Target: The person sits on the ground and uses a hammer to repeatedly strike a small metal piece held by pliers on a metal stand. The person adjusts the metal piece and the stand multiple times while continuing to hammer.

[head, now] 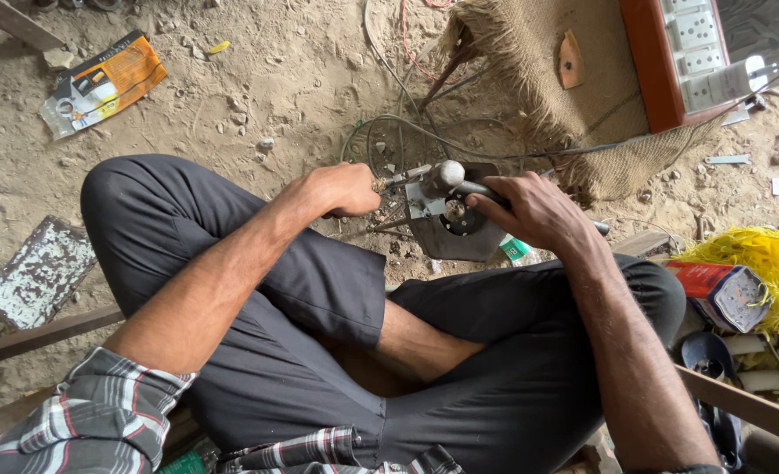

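Crossed legs (337, 351) sit close below: left hand (347, 190), fingers clamped on the screwdriver (401, 180), could slip off the metal plate (453, 219) toward the right hand (530, 209) gripping the hammer (449, 178).

Sandy dirt floor (302, 70); burlap mat (539, 61); daylight; scattered wires (389, 132)

A dark grey metal plate (449, 230) with a round toothed opening lies flat on the sandy floor. A screwdriver (401, 180), its handle hidden in a fist, points its thin shaft at the plate's upper edge. A steel hammer (447, 178) rests head-down on that same edge.
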